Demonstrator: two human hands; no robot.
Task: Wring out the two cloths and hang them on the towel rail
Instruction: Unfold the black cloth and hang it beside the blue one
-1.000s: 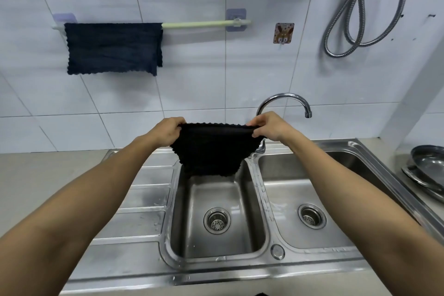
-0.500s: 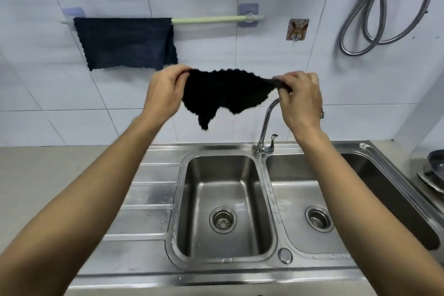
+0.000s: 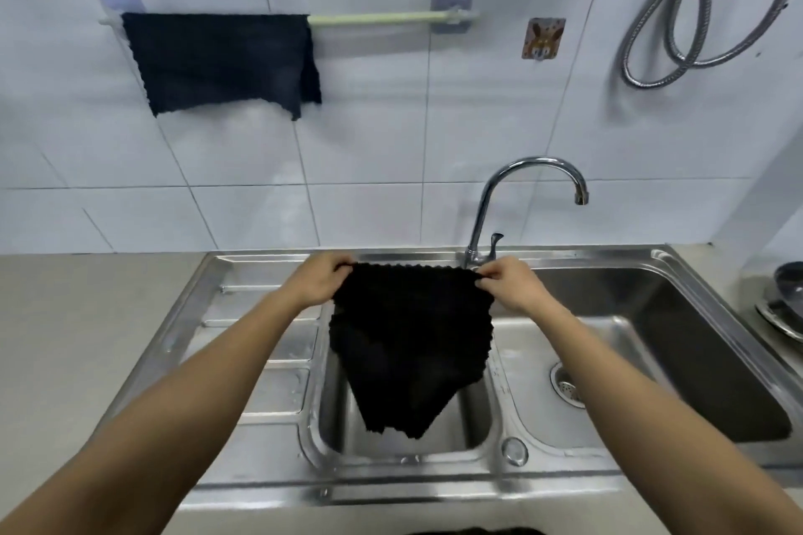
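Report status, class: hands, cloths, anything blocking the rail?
Left hand and right hand pinch black cloth by top corners, over sink. Dark blue cloth hangs on rail. Rail's right stretch bare, unobstructed.

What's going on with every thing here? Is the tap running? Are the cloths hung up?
Black cloth: spread out, held up over the left basin, not hung.
Left hand: pinches one top corner.
Right hand: pinches the other top corner.
Dark blue cloth: hung on the towel rail.
Tap: no water visible, spout over the right basin.
Sink: wet, no standing water visible.
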